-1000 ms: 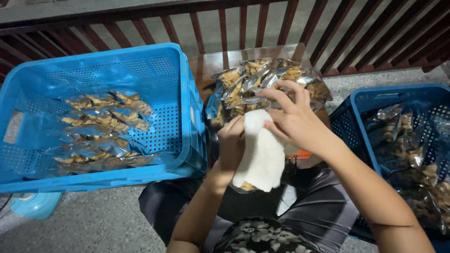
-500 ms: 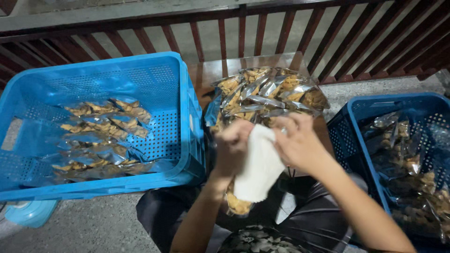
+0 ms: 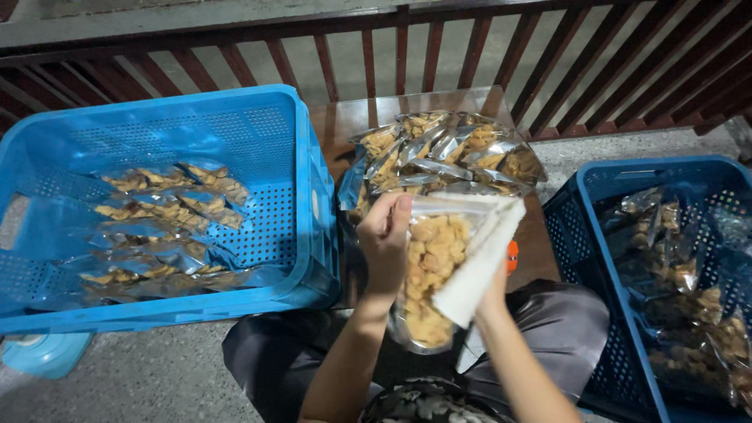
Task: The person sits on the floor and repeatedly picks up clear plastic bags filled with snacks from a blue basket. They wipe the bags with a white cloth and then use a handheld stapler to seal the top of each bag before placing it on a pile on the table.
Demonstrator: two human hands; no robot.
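Lap: dark trousers [image 3: 564, 329] and a patterned shirt hem at the bottom edge are the nearest things I see; I am seated over a rough concrete floor [image 3: 141, 384].
Left hand [image 3: 385, 243]: my fingers are closed on the left edge of a clear snack bag [image 3: 429, 274], thumb side up near its top.
Right hand [image 3: 495, 286]: mostly hidden behind the bag and a white cloth [image 3: 479, 262]; I cannot tell how its fingers are set, only that the cloth lies against the bag's right side where this hand is.
Snack bag: held upright above my lap, between both hands, filled with pale yellow fried pieces; its top reaches up in front of the pile behind it.
Orange item [image 3: 512, 256]: a small bit shows just beside the cloth; I cannot tell what it is.
Pile [image 3: 446, 153]: more filled clear bags heaped on a small brown table [image 3: 345, 125] just beyond the held bag.
Left crate [image 3: 235, 117]: bright blue, perforated, with bags laid flat across its bottom.
Right crate [image 3: 595, 180]: darker blue, also holding bags.
Railing [image 3: 439, 47]: reddish-brown bars run behind everything.
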